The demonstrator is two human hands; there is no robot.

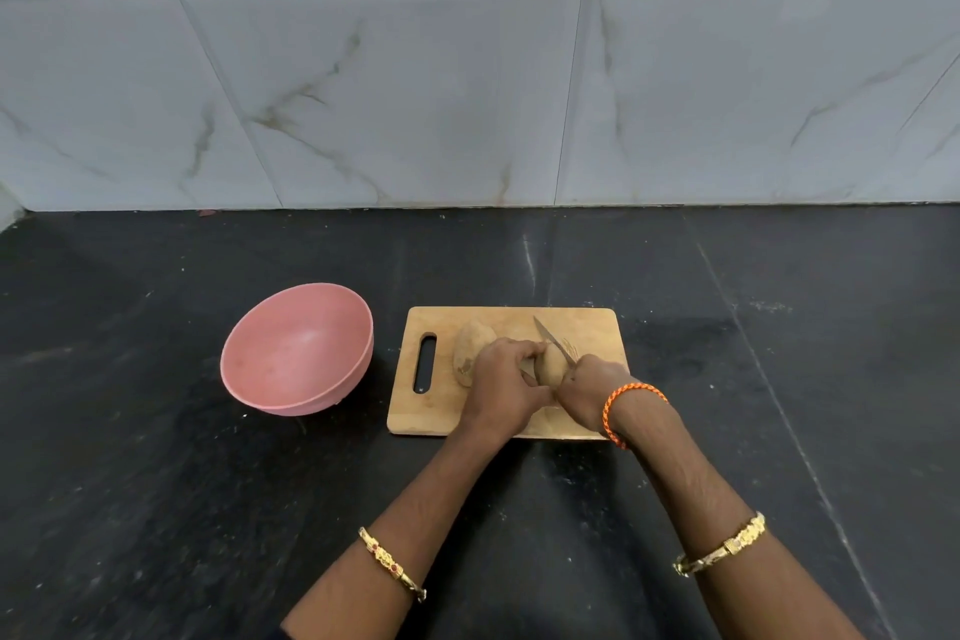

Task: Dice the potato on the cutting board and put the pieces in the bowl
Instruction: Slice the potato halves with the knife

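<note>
Potato halves, brown-skinned, lie on our rectangular wooden cutting board (519, 322), which sits near the middle of the black stone table (156, 483). Our left hand (501, 379) curls its fingers around the right potato piece (551, 369), steadying it. Our right hand (592, 387) grips the handle of a slim steel knife (550, 340), whose blade rests against that piece and points toward the table's far edge. The other potato piece (470, 348) lies just left of our fingers. A pink round plastic bowl (296, 353) stands beside the board's left edge.
</note>
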